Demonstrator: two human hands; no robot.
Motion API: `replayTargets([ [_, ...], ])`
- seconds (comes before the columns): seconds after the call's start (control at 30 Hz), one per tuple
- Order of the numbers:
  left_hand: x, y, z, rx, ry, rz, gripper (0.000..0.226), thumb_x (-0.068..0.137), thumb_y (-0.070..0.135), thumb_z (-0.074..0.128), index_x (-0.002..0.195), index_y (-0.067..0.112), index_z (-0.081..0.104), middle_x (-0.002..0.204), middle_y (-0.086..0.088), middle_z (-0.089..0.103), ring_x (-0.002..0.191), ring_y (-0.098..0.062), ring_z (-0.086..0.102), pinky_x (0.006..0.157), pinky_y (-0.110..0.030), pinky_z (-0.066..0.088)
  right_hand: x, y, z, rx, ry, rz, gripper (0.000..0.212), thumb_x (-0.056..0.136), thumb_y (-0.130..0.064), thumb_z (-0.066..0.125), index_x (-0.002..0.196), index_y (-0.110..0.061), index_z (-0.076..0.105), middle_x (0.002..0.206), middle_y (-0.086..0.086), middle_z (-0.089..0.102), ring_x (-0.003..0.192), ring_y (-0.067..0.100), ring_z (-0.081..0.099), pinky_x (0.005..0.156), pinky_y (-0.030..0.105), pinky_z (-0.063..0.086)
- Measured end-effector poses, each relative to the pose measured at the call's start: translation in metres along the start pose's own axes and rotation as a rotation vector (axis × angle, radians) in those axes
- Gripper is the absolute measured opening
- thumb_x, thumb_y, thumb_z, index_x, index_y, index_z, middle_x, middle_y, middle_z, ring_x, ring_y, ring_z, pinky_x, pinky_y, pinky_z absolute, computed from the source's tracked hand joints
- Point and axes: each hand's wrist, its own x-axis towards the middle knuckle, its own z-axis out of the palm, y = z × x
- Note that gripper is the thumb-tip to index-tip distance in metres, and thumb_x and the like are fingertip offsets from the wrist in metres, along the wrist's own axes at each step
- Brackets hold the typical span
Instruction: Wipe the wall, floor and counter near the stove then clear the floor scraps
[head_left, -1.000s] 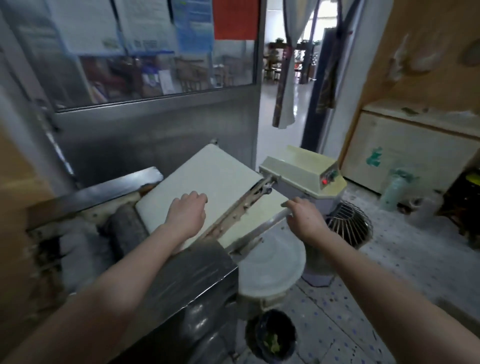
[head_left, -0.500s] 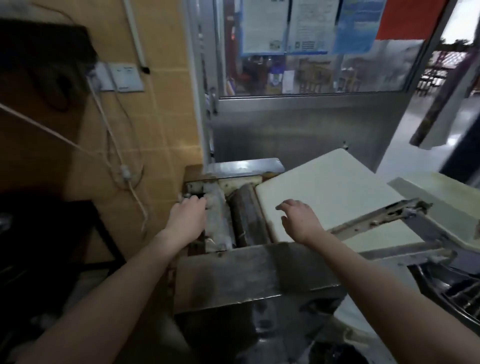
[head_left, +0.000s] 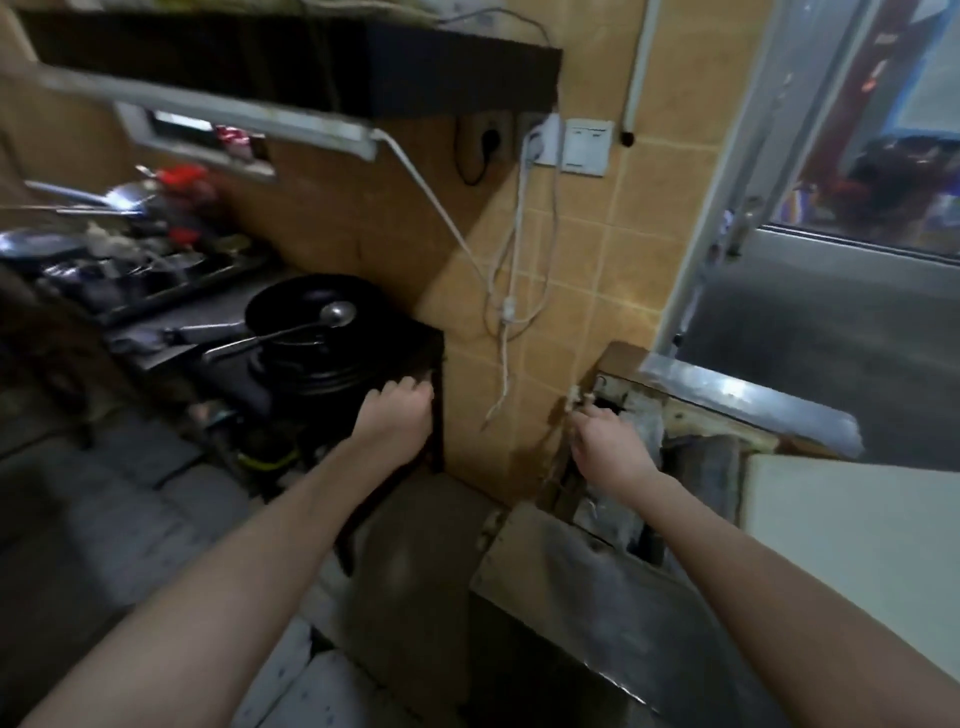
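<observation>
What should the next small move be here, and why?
Probably fetching a cloth. The left hand rests on the stove counter at its corner, and the right hand is at the steel machine beside the tiled wall. No cloth shows in either hand.

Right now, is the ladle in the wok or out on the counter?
In the wok. The ladle rests its bowl inside the dark pan, and its handle runs out across the rim to the left.

Left of the pan, the dishes are blurred beyond naming. Right of it, the right hand hides whether its curled fingers hold anything.
</observation>
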Motion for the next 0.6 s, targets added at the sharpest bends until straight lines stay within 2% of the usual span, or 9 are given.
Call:
replayTargets([
  [0.07, -0.013, -0.015, 0.001, 0.029, -0.025, -0.064, 0.031, 0.094, 0.018, 0.044, 0.124, 0.012, 0.049, 0.121, -0.010, 0.053, 0.110, -0.029, 0.052, 0.089, -0.039, 0.042, 0.015, -0.015, 0.005, 0.024, -0.044, -0.065, 0.034, 0.091, -0.015, 0.046, 0.124, -0.020, 0.053, 0.118, 0.004, 0.054, 0.114, 0.027, 0.049, 0.093, 0.038, 0.041],
  [0.2, -0.047, -0.048, 0.003, 0.053, -0.086, -0.244, 0.031, 0.092, 0.018, 0.046, 0.123, 0.013, 0.049, 0.118, -0.010, 0.053, 0.109, -0.031, 0.052, 0.087, -0.041, 0.042, 0.034, -0.052, 0.018, 0.102, -0.080, -0.228, 0.037, 0.090, -0.013, 0.045, 0.125, -0.023, 0.053, 0.124, 0.003, 0.053, 0.120, 0.027, 0.048, 0.100, 0.041, 0.041],
  [0.37, -0.094, -0.095, -0.004, 0.057, -0.098, -0.423, 0.029, 0.091, 0.017, 0.046, 0.120, 0.010, 0.049, 0.118, -0.012, 0.053, 0.113, -0.034, 0.050, 0.092, -0.044, 0.041, 0.053, -0.113, 0.035, 0.130, -0.100, -0.412, 0.026, 0.095, -0.014, 0.040, 0.116, -0.015, 0.054, 0.119, 0.004, 0.054, 0.109, 0.026, 0.052, 0.092, 0.036, 0.043],
  [0.5, -0.130, -0.136, -0.010, 0.066, -0.087, -0.544, 0.029, 0.093, 0.017, 0.043, 0.121, 0.010, 0.049, 0.122, -0.013, 0.052, 0.116, -0.034, 0.049, 0.095, -0.043, 0.040, 0.068, -0.166, 0.047, 0.207, -0.074, -0.581, 0.029, 0.092, -0.007, 0.044, 0.118, -0.009, 0.058, 0.113, 0.009, 0.056, 0.105, 0.027, 0.053, 0.084, 0.032, 0.042],
  [0.6, -0.149, -0.170, -0.010, 0.069, -0.097, -0.637, 0.032, 0.095, 0.015, 0.039, 0.125, 0.012, 0.047, 0.127, -0.012, 0.051, 0.118, -0.032, 0.048, 0.096, -0.042, 0.038, 0.078, -0.209, 0.053, 0.192, -0.073, -0.665, 0.035, 0.091, -0.007, 0.045, 0.124, -0.009, 0.056, 0.122, 0.009, 0.056, 0.111, 0.028, 0.051, 0.093, 0.036, 0.041],
])
